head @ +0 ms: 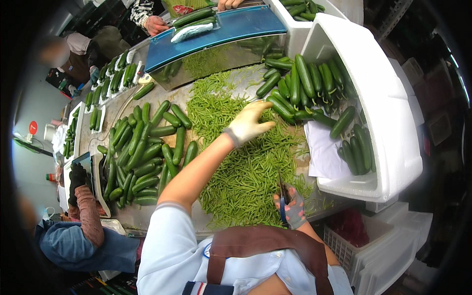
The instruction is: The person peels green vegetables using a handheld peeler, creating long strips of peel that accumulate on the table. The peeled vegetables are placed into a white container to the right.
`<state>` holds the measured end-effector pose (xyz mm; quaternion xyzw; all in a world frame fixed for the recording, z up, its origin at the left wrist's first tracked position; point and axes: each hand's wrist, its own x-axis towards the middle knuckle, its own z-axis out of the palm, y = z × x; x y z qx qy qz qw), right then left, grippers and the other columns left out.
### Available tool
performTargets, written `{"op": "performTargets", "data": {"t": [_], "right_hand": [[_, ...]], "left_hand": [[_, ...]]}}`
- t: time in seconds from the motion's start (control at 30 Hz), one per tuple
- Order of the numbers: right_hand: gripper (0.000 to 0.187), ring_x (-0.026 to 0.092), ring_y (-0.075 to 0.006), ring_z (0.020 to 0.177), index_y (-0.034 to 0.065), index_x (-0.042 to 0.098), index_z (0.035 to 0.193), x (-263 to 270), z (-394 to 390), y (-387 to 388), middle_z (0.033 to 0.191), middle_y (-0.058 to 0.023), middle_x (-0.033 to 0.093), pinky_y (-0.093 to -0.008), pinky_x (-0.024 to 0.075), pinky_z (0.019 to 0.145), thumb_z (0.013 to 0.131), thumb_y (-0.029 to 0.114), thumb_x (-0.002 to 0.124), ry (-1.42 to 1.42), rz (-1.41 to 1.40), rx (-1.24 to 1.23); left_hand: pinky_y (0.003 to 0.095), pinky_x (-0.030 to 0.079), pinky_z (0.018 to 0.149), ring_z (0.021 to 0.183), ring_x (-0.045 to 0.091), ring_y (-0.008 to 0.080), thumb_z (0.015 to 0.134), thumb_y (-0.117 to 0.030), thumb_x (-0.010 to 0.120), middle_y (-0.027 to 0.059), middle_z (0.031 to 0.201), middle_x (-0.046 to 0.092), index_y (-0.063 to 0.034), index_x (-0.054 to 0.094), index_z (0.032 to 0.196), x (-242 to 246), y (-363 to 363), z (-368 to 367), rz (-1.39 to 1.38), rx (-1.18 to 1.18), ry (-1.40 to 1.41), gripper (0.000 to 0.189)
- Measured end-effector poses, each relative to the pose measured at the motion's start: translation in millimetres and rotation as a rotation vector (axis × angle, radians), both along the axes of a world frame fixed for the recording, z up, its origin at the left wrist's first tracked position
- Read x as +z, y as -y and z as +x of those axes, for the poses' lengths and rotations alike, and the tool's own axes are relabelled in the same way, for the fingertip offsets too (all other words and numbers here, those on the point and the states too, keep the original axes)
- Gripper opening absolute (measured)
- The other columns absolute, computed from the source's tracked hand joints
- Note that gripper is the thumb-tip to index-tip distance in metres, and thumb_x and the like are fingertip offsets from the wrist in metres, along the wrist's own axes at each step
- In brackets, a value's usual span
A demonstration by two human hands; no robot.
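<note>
My left hand [250, 123], in a pale work glove, reaches over a large heap of cut green stem pieces [243, 177] on a metal table. Its fingers are spread near the end of a cucumber [281, 110]; whether they touch it cannot be told. My right hand [291, 206], in a grey and pink patterned glove, holds scissors [283, 195] with the blades pointing away from me, at the heap's near right edge. Many cucumbers [302, 79] spill from a tipped white foam box [400, 147] on the right. Another pile of cucumbers [140, 147] lies to the left of my left arm.
A blue-topped metal stand [217, 37] holds cucumbers, one in white foam netting. Packed cucumber trays [116, 79] stand at the far left beside a scale [96, 180]. Co-workers are behind the stand, at the far left and at the near left. A crate [354, 236] stands lower right.
</note>
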<state>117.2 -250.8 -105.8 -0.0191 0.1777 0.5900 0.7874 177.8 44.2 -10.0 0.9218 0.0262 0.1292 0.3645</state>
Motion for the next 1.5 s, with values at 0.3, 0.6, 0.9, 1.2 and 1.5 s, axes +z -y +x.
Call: {"op": "performTargets", "data": {"t": [0.3,0.6,0.9,1.2,1.5], "right_hand": [[0.034,0.045,-0.0170,0.049,0.0021,0.045,0.105,-3.8,6.8,17.5,0.088,-0.0189,0.051,-0.0285,0.0412,0.035,0.092,0.033,0.037,-0.194,0.100,-0.061],[0.037,0.042,-0.0107,0.047,0.0026,0.041,0.113,11.8,4.2,-3.5,0.085,-0.0133,0.054,-0.0202,0.0392,0.041,0.093,0.033,0.036,0.240,-0.224,-0.026],[0.037,0.046,-0.0151,0.046,0.0064,0.045,0.109,-3.2,6.6,-4.2,0.085,-0.0190,0.053,-0.0205,0.0416,0.038,0.090,0.038,0.044,-0.181,0.079,0.061],[0.032,0.050,-0.0128,0.053,0.0049,0.043,0.113,40.8,10.6,-27.3,0.083,-0.0133,0.055,-0.0190,0.0448,0.047,0.093,0.029,0.038,0.103,-0.059,0.164],[0.031,0.054,-0.0105,0.064,0.0008,0.045,0.113,33.8,4.6,-10.3,0.083,-0.0076,0.058,-0.0201,0.0454,0.053,0.085,0.012,0.052,1.318,-0.469,0.337]], "left_hand": [[0.0405,0.040,0.088,0.114,0.043,0.0297,0.056,-0.054,0.071,0.0154,0.118,0.048,-0.0014,0.043,0.122,12.7,-7.5,110.9,0.754,-0.217,-0.629,0.089],[0.0365,0.049,0.073,0.082,0.062,0.0282,0.058,-0.039,0.068,0.0152,0.083,0.064,-0.0013,0.062,0.089,8.6,9.0,84.3,0.647,-0.207,-0.603,0.049],[0.0344,0.041,0.088,0.099,0.053,0.0313,0.061,-0.027,0.072,0.0220,0.105,0.053,0.0038,0.041,0.120,39.1,-8.7,-68.0,-0.098,0.071,-0.315,0.073],[0.0360,0.041,0.090,0.102,0.051,0.0325,0.060,-0.025,0.073,0.0198,0.107,0.051,-0.0002,0.040,0.121,33.6,40.4,-155.3,-0.176,0.160,-0.276,0.073],[0.0355,0.040,0.090,0.102,0.051,0.0321,0.060,-0.025,0.074,0.0203,0.108,0.051,0.0002,0.040,0.121,28.3,50.6,-183.5,-0.225,0.148,-0.295,0.074]]}}
